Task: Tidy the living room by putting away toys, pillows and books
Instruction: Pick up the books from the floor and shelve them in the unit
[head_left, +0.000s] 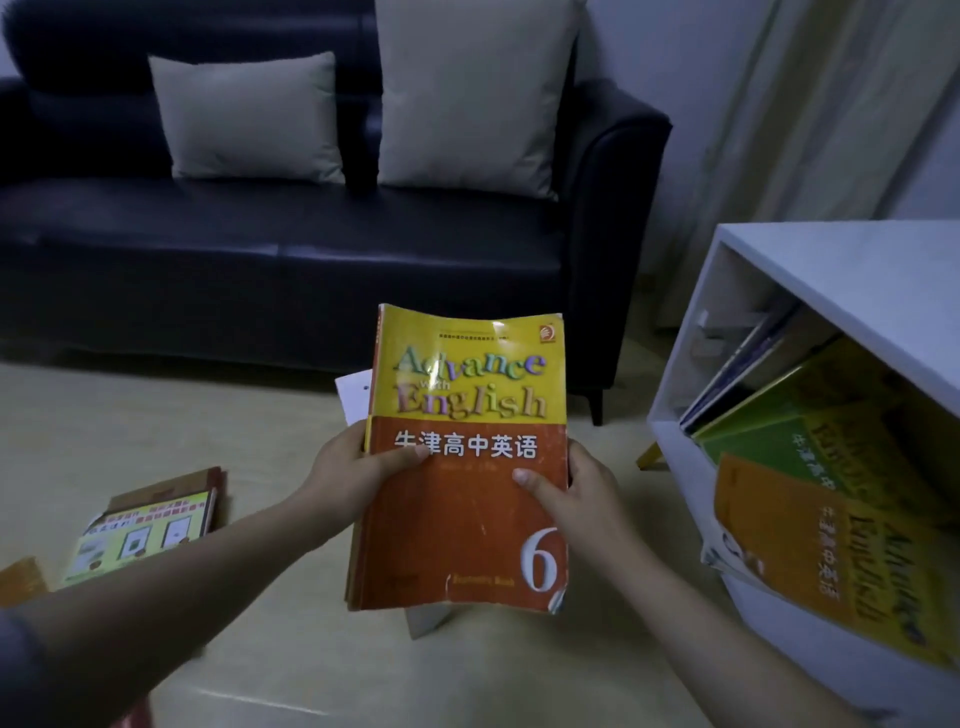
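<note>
In the middle of the frame, 2 hands hold up a yellow and orange paper book with a big white 6 on its cover. The left hand grips the book's left edge, with its thumb pressed on the cover and its fingers hidden behind. The right hand grips the right edge the same way, thumb on the cover. A white sheet sticks out from under the book.

At the top, a dark leather sofa holds a small beige cloth pillow and a big beige cloth pillow. Both stand against its back.

On the right, a white wooden shelf holds leaning yellow, green and orange books. At the lower left, flat books lie on the pale floor.
</note>
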